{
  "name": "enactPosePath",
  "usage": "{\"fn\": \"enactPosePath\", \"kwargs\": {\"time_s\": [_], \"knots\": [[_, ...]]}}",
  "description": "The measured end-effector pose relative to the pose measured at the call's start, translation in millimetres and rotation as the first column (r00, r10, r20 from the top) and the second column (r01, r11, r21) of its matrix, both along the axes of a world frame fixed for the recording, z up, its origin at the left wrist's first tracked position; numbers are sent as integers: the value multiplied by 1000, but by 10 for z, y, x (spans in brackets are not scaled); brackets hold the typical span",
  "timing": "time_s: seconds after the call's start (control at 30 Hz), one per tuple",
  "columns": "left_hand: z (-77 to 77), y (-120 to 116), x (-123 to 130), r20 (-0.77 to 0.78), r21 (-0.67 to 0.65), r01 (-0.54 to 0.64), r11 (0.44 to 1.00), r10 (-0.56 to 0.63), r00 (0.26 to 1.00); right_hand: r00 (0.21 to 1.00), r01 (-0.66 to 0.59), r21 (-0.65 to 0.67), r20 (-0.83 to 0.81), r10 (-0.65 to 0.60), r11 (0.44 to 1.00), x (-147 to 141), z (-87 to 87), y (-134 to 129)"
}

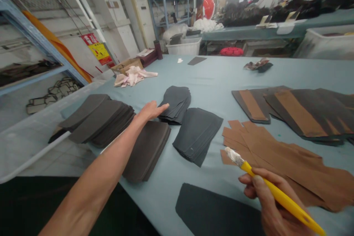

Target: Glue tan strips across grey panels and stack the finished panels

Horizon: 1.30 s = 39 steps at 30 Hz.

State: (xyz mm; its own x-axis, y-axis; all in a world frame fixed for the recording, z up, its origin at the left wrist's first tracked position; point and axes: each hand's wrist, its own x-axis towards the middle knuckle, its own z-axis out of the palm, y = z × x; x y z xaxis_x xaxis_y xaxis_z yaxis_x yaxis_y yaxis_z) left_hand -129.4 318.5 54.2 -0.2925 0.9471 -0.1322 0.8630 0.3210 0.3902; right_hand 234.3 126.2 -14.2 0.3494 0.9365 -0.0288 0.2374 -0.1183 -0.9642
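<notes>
Table: pale blue cloth top [218, 77], carries all the work.
Brown strips: loose fanned pile [279, 158], right side, near the brush.
Striped panels: dark pieces with brown bands [301, 114], far right, overlapping.
Left stack: dark grey panels [105, 121], left table edge, top ones slid apart.
Single panel: dark, flat [215, 210], near edge, between the bare forearm and the brush hand.
Block stack: squared-up, brownish-grey [146, 151], just right of the forearm.
Middle stack: dark, slightly fanned [197, 132], mid-table.
Far stack: dark, fanned [177, 101], just beyond the middle stack.
Right hand: [268, 195] thumb and fingers clamped on the brush handle.
Left hand: [152, 110] one digit extended at far stack's left edge; can't tell whether the others are apart or pinching.
Brush: yellow handle [290, 204], bristles coated white, pointing left and far, over the strips' near-left end.
Handling: I'd keep the loaded bristles off the strips, lift one top piece by its edge, not a clump.
Hard to see: left fingertips' contact; brush bristles under the coating; single panel's near end, cut off by the frame; striped panels, cut off at right.
</notes>
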Motion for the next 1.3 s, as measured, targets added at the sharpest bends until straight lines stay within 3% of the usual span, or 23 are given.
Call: {"fn": "enactPosePath", "kwargs": {"time_s": [0.13,0.3,0.47,0.7,0.93,1.3], "knots": [[13,-565,7,-36,193,131,972,-126,991,999,-35,31,-19,36,999,-9,11,-18],[-165,-1280,-55,-38,348,298,889,-304,952,999,-47,40,-4,47,998,-30,87,-23],[-393,-1677,-186,-81,479,329,814,-332,940,997,-67,88,-23,69,994,-96,171,-21],[-594,-1842,-224,-140,534,377,756,-361,922,985,-136,96,-92,145,986,-404,348,9],[-620,-1844,-237,-170,547,385,744,-352,921,973,-194,78,-115,202,978,-975,558,-2],[-616,-1828,-230,-214,524,411,746,-351,911,922,-315,154,-183,341,936,-1202,380,317]]}}
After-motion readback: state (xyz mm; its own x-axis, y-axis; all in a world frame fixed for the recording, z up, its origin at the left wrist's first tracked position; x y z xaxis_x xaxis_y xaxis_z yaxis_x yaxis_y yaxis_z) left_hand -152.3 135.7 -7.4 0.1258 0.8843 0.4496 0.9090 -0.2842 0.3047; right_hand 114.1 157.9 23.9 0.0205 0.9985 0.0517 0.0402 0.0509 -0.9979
